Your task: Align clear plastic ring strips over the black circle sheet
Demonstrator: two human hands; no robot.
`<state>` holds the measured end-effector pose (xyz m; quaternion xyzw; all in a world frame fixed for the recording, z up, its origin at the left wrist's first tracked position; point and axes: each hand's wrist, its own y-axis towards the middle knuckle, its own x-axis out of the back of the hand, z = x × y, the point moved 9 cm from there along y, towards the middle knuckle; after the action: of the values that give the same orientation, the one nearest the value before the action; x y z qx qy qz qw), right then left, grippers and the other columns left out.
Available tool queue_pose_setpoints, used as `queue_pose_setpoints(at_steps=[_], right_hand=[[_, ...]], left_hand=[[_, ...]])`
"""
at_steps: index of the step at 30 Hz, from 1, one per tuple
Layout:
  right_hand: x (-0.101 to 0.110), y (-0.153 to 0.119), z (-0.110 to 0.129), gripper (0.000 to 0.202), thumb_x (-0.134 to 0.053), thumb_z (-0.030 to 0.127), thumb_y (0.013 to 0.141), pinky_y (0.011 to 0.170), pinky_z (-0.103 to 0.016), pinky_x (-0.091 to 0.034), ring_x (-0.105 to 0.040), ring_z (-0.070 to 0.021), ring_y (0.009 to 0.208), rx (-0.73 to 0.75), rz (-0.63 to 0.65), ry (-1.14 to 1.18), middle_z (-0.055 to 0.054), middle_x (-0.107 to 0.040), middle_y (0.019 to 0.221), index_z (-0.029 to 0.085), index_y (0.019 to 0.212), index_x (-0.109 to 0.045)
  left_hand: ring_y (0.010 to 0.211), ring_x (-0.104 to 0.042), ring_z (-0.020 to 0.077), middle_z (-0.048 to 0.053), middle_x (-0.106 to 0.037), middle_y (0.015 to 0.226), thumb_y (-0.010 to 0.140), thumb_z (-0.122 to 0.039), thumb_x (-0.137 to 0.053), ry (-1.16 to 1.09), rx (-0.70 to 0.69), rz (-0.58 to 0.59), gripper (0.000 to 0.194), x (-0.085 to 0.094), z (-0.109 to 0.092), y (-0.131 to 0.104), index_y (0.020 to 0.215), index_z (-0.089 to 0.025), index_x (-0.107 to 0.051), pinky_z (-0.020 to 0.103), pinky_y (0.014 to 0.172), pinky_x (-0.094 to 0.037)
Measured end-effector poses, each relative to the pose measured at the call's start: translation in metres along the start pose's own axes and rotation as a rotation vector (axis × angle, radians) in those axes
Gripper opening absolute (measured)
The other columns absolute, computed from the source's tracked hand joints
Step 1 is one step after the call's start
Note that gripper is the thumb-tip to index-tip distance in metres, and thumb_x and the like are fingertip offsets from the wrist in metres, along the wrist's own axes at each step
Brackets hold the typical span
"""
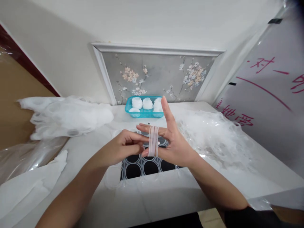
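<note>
Several white, stretchy-looking loops [153,141] are wound side by side round the fingers and thumb of my right hand [177,139]. They are stretched between its lower fingers and its thumb, while its index finger points up, free of them. My left hand [124,147] is closed in a pinch at the left side of the loops, with its fingertips touching or almost touching them. Whatever lies between those fingertips is hidden. Both hands are above a black and grey mat [143,167] with a circle pattern. A single pale loop [113,176] lies at the mat's left edge.
A blue basket [144,114] with several round white bundles stands at the back, by a floral wall panel [161,76]. Heaps of white loops lie left [71,115] and right [213,136] on the white table [95,193]. A whiteboard [268,104] stands on the right.
</note>
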<state>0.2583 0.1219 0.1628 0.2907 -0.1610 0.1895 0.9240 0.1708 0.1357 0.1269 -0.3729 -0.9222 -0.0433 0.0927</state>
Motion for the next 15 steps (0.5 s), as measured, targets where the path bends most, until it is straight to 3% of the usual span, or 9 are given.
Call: queue_pose_setpoints(at_steps=[3,5,9,15], right_hand=[[-0.009,-0.002,0.007,0.117,-0.072,0.033,0.077,0.107,-0.049,-0.042,-0.047,-0.0264,0.127,0.084,0.071,0.031,-0.002,-0.060,0.127,0.036,0.142,0.026],[-0.013,-0.004,0.010,0.116,-0.071,0.030,0.078,0.107,-0.050,-0.041,-0.044,-0.0251,0.130,0.123,0.099,0.034,-0.001,-0.060,0.127,0.038,0.141,0.026],[-0.015,-0.006,0.014,0.112,-0.068,0.023,0.080,0.107,-0.050,-0.041,-0.040,-0.0238,0.133,0.195,0.114,-0.001,-0.003,-0.054,0.134,0.037,0.142,0.025],[-0.019,-0.008,0.013,0.099,-0.060,0.016,0.085,0.107,-0.049,-0.041,-0.037,-0.0233,0.135,0.211,0.141,-0.028,-0.004,-0.048,0.140,0.036,0.145,0.016]], left_hand=[[0.051,-0.037,0.0086,-0.004,-0.044,0.052,0.078,-0.030,-0.061,-0.165,-0.025,-0.084,0.021,0.006,-0.001,-0.004,0.087,-0.014,-0.072,0.023,0.050,-0.030],[0.050,-0.038,0.0083,-0.004,-0.043,0.050,0.082,-0.035,-0.060,-0.204,-0.020,-0.111,0.024,0.004,-0.001,-0.007,0.078,-0.014,-0.071,0.023,0.050,-0.029],[0.054,-0.041,0.0077,-0.001,-0.050,0.053,0.082,-0.036,-0.063,-0.138,0.008,-0.164,0.035,-0.002,0.000,-0.010,0.056,-0.013,-0.061,0.023,0.051,-0.029],[0.051,-0.040,0.0073,-0.002,-0.051,0.052,0.077,-0.038,-0.069,-0.063,0.064,-0.227,0.027,-0.003,0.004,-0.013,0.065,-0.014,-0.069,0.022,0.047,-0.028]])
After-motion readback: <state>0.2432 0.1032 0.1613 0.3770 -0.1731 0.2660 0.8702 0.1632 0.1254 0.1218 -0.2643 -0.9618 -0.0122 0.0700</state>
